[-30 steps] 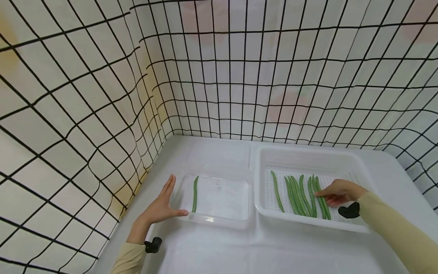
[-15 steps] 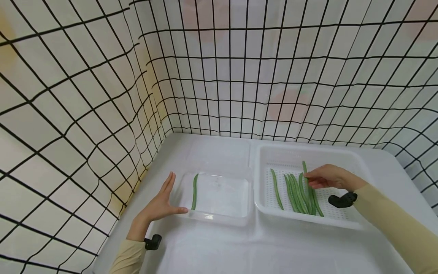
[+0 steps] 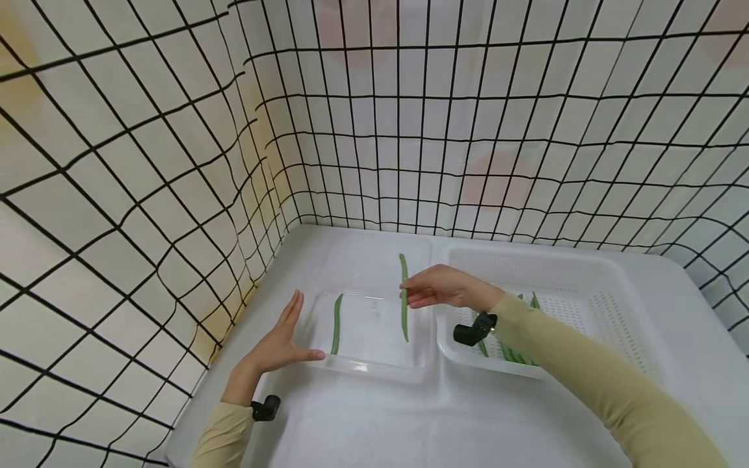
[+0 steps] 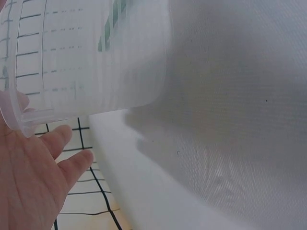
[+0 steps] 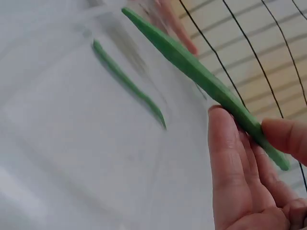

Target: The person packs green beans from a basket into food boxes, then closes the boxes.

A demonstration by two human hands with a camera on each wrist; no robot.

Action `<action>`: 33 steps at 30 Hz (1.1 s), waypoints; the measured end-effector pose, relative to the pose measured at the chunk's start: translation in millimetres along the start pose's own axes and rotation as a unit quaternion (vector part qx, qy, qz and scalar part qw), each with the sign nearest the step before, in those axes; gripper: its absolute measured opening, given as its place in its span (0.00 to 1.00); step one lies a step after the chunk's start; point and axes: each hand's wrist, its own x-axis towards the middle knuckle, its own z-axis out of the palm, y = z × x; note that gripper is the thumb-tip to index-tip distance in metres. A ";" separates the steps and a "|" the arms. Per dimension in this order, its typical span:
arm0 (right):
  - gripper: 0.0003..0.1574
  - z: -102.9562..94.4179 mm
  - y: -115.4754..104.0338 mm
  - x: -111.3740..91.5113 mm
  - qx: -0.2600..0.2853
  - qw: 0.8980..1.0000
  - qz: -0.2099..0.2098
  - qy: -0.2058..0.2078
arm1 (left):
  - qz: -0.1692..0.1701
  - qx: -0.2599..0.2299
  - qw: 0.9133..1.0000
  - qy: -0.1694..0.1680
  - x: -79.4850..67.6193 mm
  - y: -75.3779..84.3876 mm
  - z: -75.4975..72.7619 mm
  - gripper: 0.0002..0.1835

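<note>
A green bean [image 3: 404,320] is pinched between the thumb and fingers of my right hand [image 3: 447,286], above the right side of a clear plastic container [image 3: 380,372]. The right wrist view shows the held bean [image 5: 192,69] slanting up from the fingertips. Inside the container another green bean [image 3: 336,325] lies near the left wall. My left hand [image 3: 274,351] rests against the container's left front corner, its fingers extended and the thumb along the front rim. In the left wrist view that hand [image 4: 38,177] touches the clear wall.
To the right stands a white perforated basket [image 3: 608,286] holding several green beans [image 3: 515,354], partly hidden by my right sleeve. Black netting [image 3: 409,136] over pale cloth rises at the back and sides of the white table [image 3: 374,422].
My right hand has picked a green bean out of the white basket and carried it left to above the clear container. The left hand has stayed in place.
</note>
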 end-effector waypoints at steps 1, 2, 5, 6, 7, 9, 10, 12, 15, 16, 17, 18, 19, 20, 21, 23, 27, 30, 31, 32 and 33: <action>0.18 9.8 0.6 7.7 0.003 1.000 0.001 -0.002 | 0.000 -0.001 1.000 -0.002 0.3 -0.3 0.9 0.70; 0.17 18.9 1.6 15.3 0.007 1.000 0.006 -0.002 | 0.000 -0.001 1.000 -0.004 0.4 -0.5 2.0 0.70; 0.15 42.9 6.0 35.7 0.010 1.000 0.021 0.012 | 0.000 -0.005 1.000 -0.008 1.5 -0.7 6.3 0.70; 0.14 49.3 8.2 41.8 0.013 0.999 0.027 0.017 | -0.001 -0.005 1.000 -0.009 2.1 -0.6 7.8 0.70; 0.14 55.1 10.8 47.5 0.011 0.999 0.031 0.022 | -0.001 -0.005 1.000 -0.010 2.8 -0.2 9.2 0.70; 0.12 65.1 16.4 57.5 0.004 0.999 0.041 0.029 | -0.004 -0.005 1.000 -0.009 3.8 1.0 10.7 0.70; 0.12 69.3 19.6 62.0 0.002 0.998 0.046 0.030 | -0.005 -0.005 1.000 -0.009 4.3 1.5 11.1 0.70; 0.11 76.2 26.5 69.5 -0.005 0.998 0.057 0.031 | -0.008 -0.003 1.000 -0.008 4.5 2.4 11.0 0.70; 0.11 82.9 35.4 76.1 -0.007 0.997 0.073 0.038 | -0.009 -0.002 1.000 -0.007 3.8 2.9 9.4 0.70; 0.11 83.9 37.7 77.6 -0.005 0.996 0.078 0.042 | -0.009 -0.002 1.000 -0.007 3.4 2.7 8.8 0.71; 0.11 84.5 39.5 78.5 -0.005 0.996 0.081 0.047 | -0.008 -0.002 1.000 -0.007 2.9 2.3 8.1 0.71; 0.11 84.2 40.9 79.1 -0.006 0.995 0.083 0.052 | -0.007 -0.001 1.000 -0.007 2.4 2.0 7.5 0.71; 0.12 83.5 41.8 79.4 -0.011 0.995 0.081 0.056 | -0.005 0.000 1.000 -0.006 1.9 1.5 6.9 0.71; 0.13 82.2 42.1 79.4 -0.017 0.995 0.081 0.060 | -0.003 0.001 1.000 -0.005 1.5 1.2 6.2 0.71; 0.14 80.6 42.4 79.3 -0.021 0.995 0.077 0.063 | 0.000 0.002 1.000 -0.004 0.9 0.5 5.5 0.71; 0.18 76.4 41.4 78.3 -0.028 0.995 0.070 0.064 | 0.005 0.002 1.000 0.000 -0.3 -0.2 3.6 0.70; 0.22 66.5 34.6 68.3 -0.036 0.996 0.054 0.061 | 0.015 -0.007 1.000 0.002 -1.9 -1.5 1.6 0.70; 0.19 56.0 24.0 55.3 -0.049 0.996 0.041 0.054 | 0.018 -0.010 1.000 -0.001 -2.0 -2.5 1.5 0.70; 0.19 51.1 20.2 50.3 -0.055 0.996 0.037 0.052 | 0.019 -0.009 1.000 -0.002 -1.8 -2.8 1.8 0.70; 0.18 45.6 16.3 45.3 -0.060 0.996 0.032 0.054 | 0.020 -0.009 1.000 -0.002 -1.8 -3.0 2.1 0.70; 0.18 39.3 12.4 39.9 -0.068 0.996 0.028 0.054 | 0.020 -0.010 1.000 -0.003 -1.7 -3.1 2.2 0.70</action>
